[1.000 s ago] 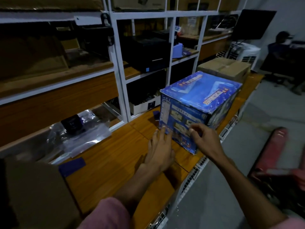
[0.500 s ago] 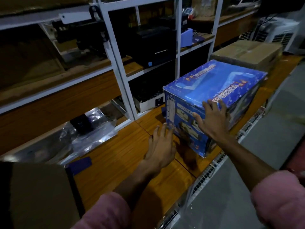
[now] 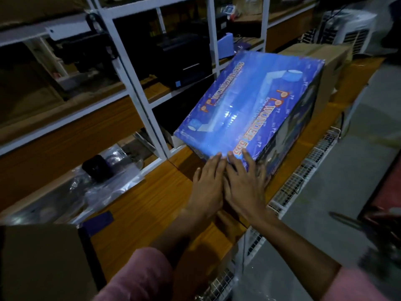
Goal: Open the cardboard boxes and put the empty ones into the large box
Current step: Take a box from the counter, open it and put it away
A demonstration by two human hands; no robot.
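1. Right now the blue box (image 3: pixel 249 109) sits tilted on the wooden bench (image 3: pixel 138 205), its printed top turned toward the camera (the lettering reads "WONDER 555").
2. Both hands lie side by side against the box's near end, touching each other.
3. The left hand (image 3: pixel 208 181) has its fingers straight and together, tips at the box's upper near edge.
4. The right hand (image 3: pixel 245 181) has its fingers spread and extended, tips over the same edge onto the top.
5. A brown cardboard box (image 3: pixel 329 61) stands just behind the blue one.
6. A large box (image 3: pixel 43 263) shows at the lower left corner, partly cut off.
7. Clear plastic bags (image 3: pixel 104 181) lie on the lower shelf at left.
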